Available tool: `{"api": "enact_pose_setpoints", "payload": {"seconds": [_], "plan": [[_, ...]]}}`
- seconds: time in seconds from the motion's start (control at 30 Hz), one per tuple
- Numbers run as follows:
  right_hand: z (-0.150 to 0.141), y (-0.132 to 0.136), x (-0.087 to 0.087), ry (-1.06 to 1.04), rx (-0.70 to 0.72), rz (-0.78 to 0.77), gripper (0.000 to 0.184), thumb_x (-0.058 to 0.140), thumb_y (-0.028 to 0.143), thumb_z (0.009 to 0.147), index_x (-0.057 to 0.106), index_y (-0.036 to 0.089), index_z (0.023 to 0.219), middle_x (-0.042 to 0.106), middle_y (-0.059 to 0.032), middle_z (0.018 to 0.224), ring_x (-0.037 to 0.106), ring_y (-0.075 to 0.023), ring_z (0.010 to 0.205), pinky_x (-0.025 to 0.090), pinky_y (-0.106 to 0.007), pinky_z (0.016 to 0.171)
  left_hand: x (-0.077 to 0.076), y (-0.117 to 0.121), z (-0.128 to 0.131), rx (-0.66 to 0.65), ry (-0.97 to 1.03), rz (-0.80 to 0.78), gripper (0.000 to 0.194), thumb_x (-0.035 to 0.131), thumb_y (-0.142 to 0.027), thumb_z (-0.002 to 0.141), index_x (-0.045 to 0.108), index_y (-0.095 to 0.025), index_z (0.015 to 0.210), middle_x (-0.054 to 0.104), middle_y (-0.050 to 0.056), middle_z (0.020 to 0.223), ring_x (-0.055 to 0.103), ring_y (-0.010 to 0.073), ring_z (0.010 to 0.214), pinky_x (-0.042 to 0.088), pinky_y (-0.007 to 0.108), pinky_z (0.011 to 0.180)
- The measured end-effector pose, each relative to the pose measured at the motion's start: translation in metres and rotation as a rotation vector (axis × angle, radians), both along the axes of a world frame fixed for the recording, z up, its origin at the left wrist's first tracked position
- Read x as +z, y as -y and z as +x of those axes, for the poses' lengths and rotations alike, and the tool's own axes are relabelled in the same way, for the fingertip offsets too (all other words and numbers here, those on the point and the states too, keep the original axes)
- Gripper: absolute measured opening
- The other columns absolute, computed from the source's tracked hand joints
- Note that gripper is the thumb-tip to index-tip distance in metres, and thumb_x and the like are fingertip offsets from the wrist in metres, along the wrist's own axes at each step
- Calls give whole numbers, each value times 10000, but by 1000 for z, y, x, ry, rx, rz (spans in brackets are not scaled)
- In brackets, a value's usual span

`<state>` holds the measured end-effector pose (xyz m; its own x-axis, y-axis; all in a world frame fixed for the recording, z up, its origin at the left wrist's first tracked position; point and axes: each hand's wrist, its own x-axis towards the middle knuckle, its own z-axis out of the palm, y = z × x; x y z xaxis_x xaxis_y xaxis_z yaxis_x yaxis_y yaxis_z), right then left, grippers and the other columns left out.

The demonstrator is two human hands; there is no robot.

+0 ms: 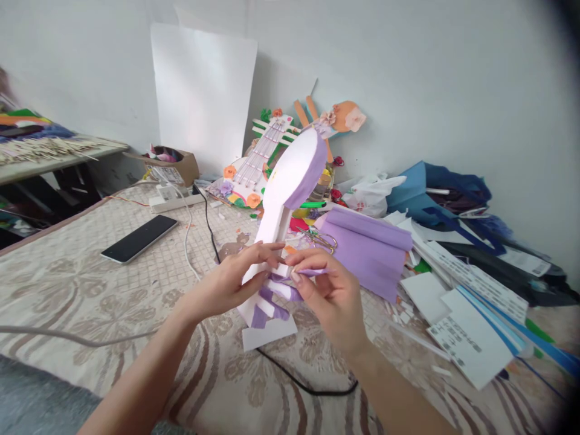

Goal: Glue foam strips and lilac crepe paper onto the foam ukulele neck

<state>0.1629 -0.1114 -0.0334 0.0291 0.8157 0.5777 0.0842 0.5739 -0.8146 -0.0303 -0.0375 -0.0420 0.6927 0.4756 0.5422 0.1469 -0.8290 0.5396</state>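
A white foam-board shape (295, 160) with a round upper end and a narrow neck stands tilted over the table, its edge wrapped in purple paper. My left hand (247, 272) grips its lower part, fingers bent over white tabs trimmed with purple. Between the thumb and fingers of my right hand (333, 296) is a purple paper strip (312, 272), pinched close to those tabs. A white paper piece (269, 333) lies just beneath the lower end. Scissors (321, 240) rest behind my right hand, beside a folded sheet of purple crepe paper (367, 251).
A black phone (139, 238) and a power strip (176, 201) lie on the left. Cables cross the patterned tablecloth (217, 374). Decorated paper guitar (260, 160), plastic bag (374, 193), blue bag (408, 184) and white cards (475, 338) crowd the back and right.
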Motion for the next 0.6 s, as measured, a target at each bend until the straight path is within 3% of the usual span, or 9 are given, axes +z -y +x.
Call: {"api": "enact_pose_setpoints", "payload": {"seconds": [0.17, 0.3, 0.6], "plan": [[6, 9, -1, 205, -69, 175, 179, 627, 94, 886, 661, 260, 942, 678, -26, 1032, 638, -212, 1027, 486, -421, 933, -4, -1, 3, 28, 26, -21, 121, 461, -143, 995, 522, -215, 1072, 633, 111, 1326, 565, 213, 1335, 524, 336, 1017], [10, 16, -4, 323, -155, 274, 242, 640, 67, 856, 673, 262, 996, 637, -38, 980, 621, -208, 940, 504, -386, 818, -8, -1, 3, 45, 43, -60, 91, 449, -168, 1006, 517, -213, 1047, 650, 110, 1309, 615, 224, 1274, 516, 399, 1043], [13, 22, -12, 267, -112, 223, 293, 606, 43, 873, 666, 273, 1044, 656, -34, 976, 627, -209, 942, 515, -391, 803, -6, -2, 1, -90, -17, -102, 173, 417, -123, 994, 539, -207, 1084, 687, 99, 1201, 569, 215, 1322, 522, 385, 1035]]}}
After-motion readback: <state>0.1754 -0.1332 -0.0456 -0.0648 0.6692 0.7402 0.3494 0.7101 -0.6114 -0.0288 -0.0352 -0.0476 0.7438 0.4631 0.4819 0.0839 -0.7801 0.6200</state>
